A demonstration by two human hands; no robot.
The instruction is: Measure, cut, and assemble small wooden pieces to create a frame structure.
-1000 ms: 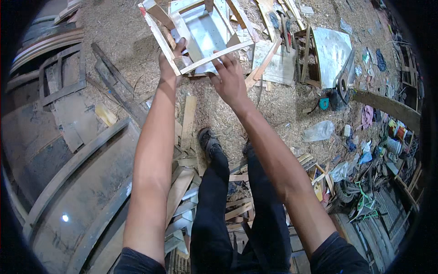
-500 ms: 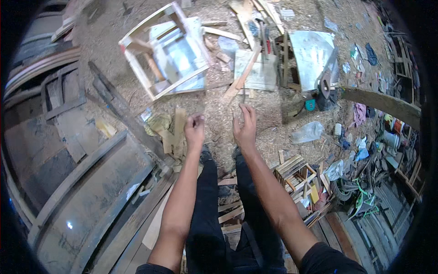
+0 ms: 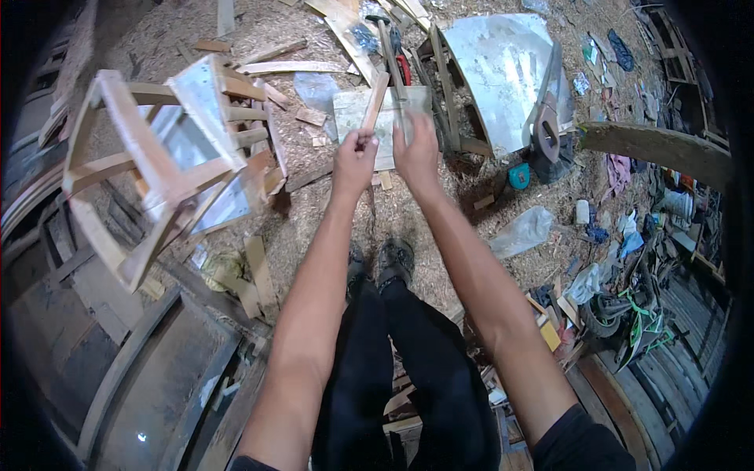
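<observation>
My left hand [image 3: 355, 163] is closed, its fingers curled round the lower end of a narrow wooden strip [image 3: 378, 100]. The strip slants up over a pale flat board [image 3: 352, 106] on the ground. Just right of it, my right hand [image 3: 416, 157] stretches its fingers over the board; they are slightly blurred and nothing shows in them. Beyond those fingertips a hammer [image 3: 390, 56] lies with its black head farthest away and its handle toward me. Next to it lies a red-handled tool [image 3: 404, 71].
A wooden furniture frame [image 3: 129, 129] stands at left. At right, a handsaw [image 3: 545, 129] leans on a shiny panel [image 3: 499, 63], near a teal tape measure [image 3: 519, 177]. A curved plank [image 3: 660, 149], clear plastic [image 3: 525, 233] and wood scraps [image 3: 290, 68] lie around on shavings.
My view has shifted, and both hands have reached farther forward to the pale board. My left fingers have closed on the wooden strip. The furniture frame now appears farther left.
</observation>
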